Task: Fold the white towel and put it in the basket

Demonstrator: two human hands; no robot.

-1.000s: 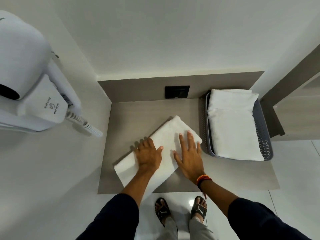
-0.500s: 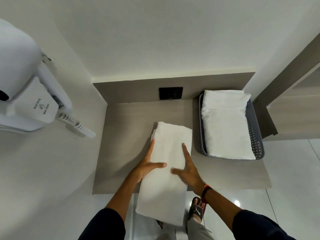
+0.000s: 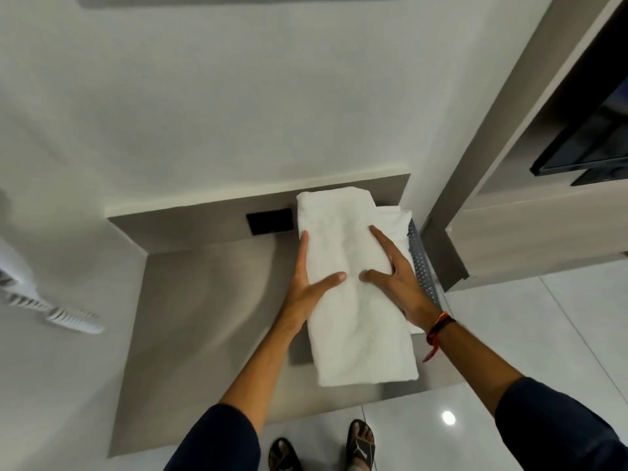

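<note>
A grey counter (image 3: 204, 300) is running beneath and to the left of the grip, with the pale wall rising beyond it and a glossy tiled floor (image 3: 509, 334) spreading below and to the right. The white towel (image 3: 353, 300) is being held as a long folded slab, lifted off the counter and hanging between the two hands, its far end reaching toward the wall and its near end drooping toward the person. Just right of the grip, and partly hidden behind the towel, the grey perforated basket (image 3: 421, 260) is showing only its right rim, with another folded white towel (image 3: 394, 222) already lying inside it. A black wall socket (image 3: 270, 222) is sitting just left of the towel's far end.

The left hand (image 3: 306, 294) is gripping the towel's left edge, thumb pressing on top and fingers wrapping beneath. The right hand (image 3: 397, 283) is clasping the right edge the same way, fingers spreading along the side; a red-and-black wristband (image 3: 438, 329) is circling that wrist.

Folding appears finished, and the carrying step is under way. The next move seems to call for shifting the slab rightward until it is hanging squarely over the basket, then lowering it flat onto the towel inside, keeping both edges pinched so the layers are not sliding apart.
</note>
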